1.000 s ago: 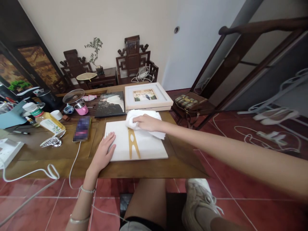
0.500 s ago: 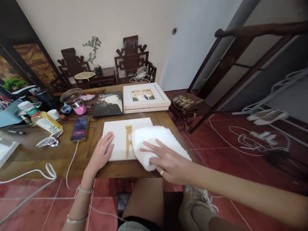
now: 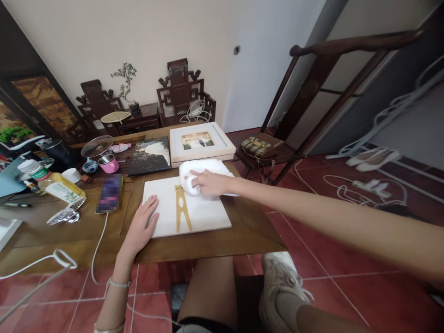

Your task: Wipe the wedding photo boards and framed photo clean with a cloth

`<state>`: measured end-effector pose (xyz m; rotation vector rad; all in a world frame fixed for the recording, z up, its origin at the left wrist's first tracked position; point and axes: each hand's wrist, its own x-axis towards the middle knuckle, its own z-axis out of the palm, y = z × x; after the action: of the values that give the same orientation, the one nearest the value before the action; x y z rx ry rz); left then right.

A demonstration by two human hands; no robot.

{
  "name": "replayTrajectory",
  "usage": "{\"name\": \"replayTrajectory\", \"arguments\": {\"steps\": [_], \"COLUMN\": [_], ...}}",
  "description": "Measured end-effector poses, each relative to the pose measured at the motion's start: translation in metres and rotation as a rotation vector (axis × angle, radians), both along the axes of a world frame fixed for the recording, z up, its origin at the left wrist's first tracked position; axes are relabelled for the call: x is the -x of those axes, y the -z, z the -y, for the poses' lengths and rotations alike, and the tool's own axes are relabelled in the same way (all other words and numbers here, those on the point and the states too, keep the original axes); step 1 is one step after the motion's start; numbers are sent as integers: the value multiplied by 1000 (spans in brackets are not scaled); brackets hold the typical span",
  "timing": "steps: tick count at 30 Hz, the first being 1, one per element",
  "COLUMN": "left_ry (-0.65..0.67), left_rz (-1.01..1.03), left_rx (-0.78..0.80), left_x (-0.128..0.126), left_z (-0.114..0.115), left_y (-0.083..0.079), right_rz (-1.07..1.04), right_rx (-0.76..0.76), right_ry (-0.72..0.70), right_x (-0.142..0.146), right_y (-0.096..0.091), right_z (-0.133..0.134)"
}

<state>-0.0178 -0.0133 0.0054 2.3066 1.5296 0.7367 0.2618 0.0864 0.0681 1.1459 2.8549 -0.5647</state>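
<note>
A white rectangular board [image 3: 208,217] with a mustard-yellow, long-legged animal figure [image 3: 181,210] lies flat on the wooden table. My left hand [image 3: 144,223] rests on the board's left edge, fingers stretched out and holding nothing. At the board's far right corner, my right hand [image 3: 210,182] presses down on a fluffy white towel [image 3: 208,165], its fingers curled into the cloth. The towel covers that corner and overhangs the right edge.
Behind the board are a framed photo [image 3: 222,138] and a dark picture panel [image 3: 145,157]. Leftward stand a phone [image 3: 109,194] on a cable, a clear hair claw [image 3: 66,212], a bottle [image 3: 62,187] and a pink cup [image 3: 108,164]. The table edge [image 3: 222,247] is near my legs.
My right hand has slid the towel from the board's near right side to its far right corner, uncovering more of the yellow figure. My left hand stays on the left edge.
</note>
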Motion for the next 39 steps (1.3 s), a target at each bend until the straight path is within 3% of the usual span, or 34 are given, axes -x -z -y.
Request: {"name": "replayTrajectory", "arguments": {"steps": [3, 8, 11, 14, 21, 24, 28, 35, 37, 39], "left_ry": [0, 10, 11, 6, 0, -1, -3, -4, -5, -8], "left_rz": [-4, -9, -7, -7, 2, 7, 2, 1, -1, -6], "left_rx": [2, -9, -15, -19, -15, -23, -21, -23, -21, -16], "left_x": [0, 0, 0, 0, 0, 2, 3, 0, 0, 0], "left_z": [0, 0, 0, 0, 1, 0, -1, 0, 1, 1], "left_y": [1, 3, 4, 3, 3, 4, 6, 6, 5, 4], "right_rz": [15, 48, 35, 11, -22, -37, -24, 40, 58, 55], "right_rx": [13, 128, 175, 193, 47, 33, 61, 319, 341, 302], "right_ry": [-25, -100, -119, -107, -5, 24, 25, 30, 51, 77], "right_x": [-3, -9, -12, -15, -12, -7, -5, -7, -7, -5], "right_y": [-4, -21, -30, -28, -11, -9, -11, -37, -40, -36], "right_z": [29, 103, 125, 113, 28, 12, 35, 134, 141, 132]}}
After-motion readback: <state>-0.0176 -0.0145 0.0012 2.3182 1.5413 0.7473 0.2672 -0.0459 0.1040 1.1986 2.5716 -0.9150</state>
